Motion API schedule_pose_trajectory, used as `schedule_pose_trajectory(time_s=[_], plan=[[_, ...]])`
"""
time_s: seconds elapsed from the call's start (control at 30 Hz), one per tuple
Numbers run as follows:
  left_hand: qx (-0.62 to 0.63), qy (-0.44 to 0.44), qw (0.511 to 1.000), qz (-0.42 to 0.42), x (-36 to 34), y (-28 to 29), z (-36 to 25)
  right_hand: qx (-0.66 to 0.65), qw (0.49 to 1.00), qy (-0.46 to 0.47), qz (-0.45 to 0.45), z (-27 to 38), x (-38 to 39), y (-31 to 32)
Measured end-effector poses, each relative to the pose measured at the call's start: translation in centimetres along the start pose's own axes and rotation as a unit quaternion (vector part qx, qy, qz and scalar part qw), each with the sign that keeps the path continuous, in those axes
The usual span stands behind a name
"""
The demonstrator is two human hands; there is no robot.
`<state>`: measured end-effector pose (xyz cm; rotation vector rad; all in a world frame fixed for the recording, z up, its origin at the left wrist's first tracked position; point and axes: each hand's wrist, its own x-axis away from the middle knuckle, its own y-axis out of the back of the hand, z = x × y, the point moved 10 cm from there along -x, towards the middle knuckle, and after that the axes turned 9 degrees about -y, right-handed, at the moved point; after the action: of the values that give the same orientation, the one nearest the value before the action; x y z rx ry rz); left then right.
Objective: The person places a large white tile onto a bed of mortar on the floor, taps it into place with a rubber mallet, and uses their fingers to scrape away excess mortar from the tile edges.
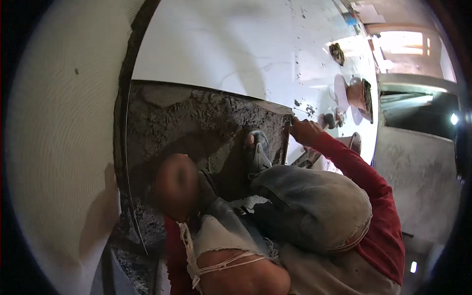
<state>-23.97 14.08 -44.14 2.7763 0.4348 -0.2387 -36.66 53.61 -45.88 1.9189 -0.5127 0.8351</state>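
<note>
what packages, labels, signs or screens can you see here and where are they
No package, label, sign or screen can be told apart in this view.
Nearest candidate: a small blue and white thing at the top right, on the far edge of the white floor tile; too blurred to say what it is.
The right hand rests at the tile's edge beside the grey mortar bed; nothing printed shows near it.
</note>
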Motion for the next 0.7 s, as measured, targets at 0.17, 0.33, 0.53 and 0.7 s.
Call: schedule_pose_trajectory(time_s=[0.17, 0.33, 0.53, 0.7], plan=[[-0.017, 0.005, 0.999, 0.030, -0.5, -0.5, 0.2, 0.156, 0.987, 0.032, -0.038, -5.8, 0.4, -3.6], [-0.012, -0.002, 0.999, 0.045, -0.9, -1.4, 0.4, 0.139, 0.989, 0.014, 0.038, -8.6, -0.6, -4.9], [-0.016, 0.004, 0.999, 0.049, -1.2, -0.8, 1.2, 0.017, 0.995, -0.050, -0.086, -7.2, 7.2, -8.6], [-0.049, 0.028, 0.998, 0.027, -4.4, -0.4, 1.9, -0.373, 0.908, -0.190, 0.015, -4.7, 13.3, -23.6]])
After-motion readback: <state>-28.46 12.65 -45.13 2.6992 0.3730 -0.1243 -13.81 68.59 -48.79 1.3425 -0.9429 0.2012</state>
